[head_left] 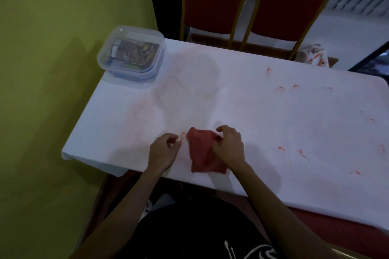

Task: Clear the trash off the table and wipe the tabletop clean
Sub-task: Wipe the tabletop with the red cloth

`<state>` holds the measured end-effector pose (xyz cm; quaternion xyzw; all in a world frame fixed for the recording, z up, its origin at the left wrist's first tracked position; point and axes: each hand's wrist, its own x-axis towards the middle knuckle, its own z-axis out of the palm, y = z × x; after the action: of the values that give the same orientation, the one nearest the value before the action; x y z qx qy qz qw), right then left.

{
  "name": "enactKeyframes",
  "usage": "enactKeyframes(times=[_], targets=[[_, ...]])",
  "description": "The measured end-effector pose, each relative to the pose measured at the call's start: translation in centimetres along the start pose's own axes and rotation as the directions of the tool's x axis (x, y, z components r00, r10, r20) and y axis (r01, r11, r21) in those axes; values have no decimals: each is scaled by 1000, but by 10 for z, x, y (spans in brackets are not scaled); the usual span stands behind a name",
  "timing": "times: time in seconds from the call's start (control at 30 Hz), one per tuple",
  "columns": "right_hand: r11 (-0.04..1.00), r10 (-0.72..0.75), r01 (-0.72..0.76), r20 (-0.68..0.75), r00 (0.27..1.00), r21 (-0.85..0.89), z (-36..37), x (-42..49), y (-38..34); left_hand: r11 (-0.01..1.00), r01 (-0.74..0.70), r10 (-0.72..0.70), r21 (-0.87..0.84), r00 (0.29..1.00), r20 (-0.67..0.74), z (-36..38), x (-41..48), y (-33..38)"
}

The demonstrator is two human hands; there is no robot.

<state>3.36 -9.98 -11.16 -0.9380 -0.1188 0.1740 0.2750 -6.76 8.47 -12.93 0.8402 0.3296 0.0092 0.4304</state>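
Note:
A red cloth [203,151] lies crumpled on the white tabletop [252,115] near its front edge. My right hand [229,146] rests on the cloth's right side, fingers pinching its upper edge. My left hand [165,150] hovers just left of the cloth with its fingers curled and nothing in them. Small red smears [281,88] dot the right half of the table, and a faint pinkish wiped patch [189,78] spreads over the left middle.
A clear plastic lidded container [131,54] with wrappers inside stands at the table's far left corner. Two red chairs with gold frames [214,2] stand behind the table. A white plastic bag [313,55] sits beyond the far edge. A green wall runs along the left.

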Motion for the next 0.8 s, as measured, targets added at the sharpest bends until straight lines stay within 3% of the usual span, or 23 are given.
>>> enactKeyframes(times=[0.07,0.13,0.2,0.33,0.4,0.47,0.53,0.57,0.63,0.73,0.8], targets=[[990,-113,110,-28,993,-93,18,0,0,994,-69,79,90,990,-115,-4,14,-14],[948,-199,212,81,977,-235,40,-4,2,973,-106,144,203,972,-183,-5,31,-27],[869,-253,320,215,943,-378,63,-9,10,944,-85,146,319,974,-175,1,46,-42],[693,-428,547,342,837,-470,64,18,30,862,-47,131,505,982,-133,17,53,-70],[713,-408,494,279,870,-498,61,48,25,828,-60,185,558,968,-169,22,51,-77],[835,-251,258,80,965,-487,72,72,3,820,-56,213,570,954,-213,26,50,-80],[910,-87,53,-66,994,-412,95,77,-27,820,-48,222,570,945,-240,28,52,-81],[920,-80,43,-79,994,-390,108,71,-40,818,-51,228,572,943,-242,29,52,-82],[894,-211,208,36,977,-398,128,45,-56,812,-63,242,580,941,-238,30,50,-86],[762,-416,495,269,868,-418,123,11,-42,829,-77,254,554,935,-249,28,50,-87],[740,-416,475,231,880,-476,103,22,-13,842,-71,249,535,931,-268,27,50,-83]])
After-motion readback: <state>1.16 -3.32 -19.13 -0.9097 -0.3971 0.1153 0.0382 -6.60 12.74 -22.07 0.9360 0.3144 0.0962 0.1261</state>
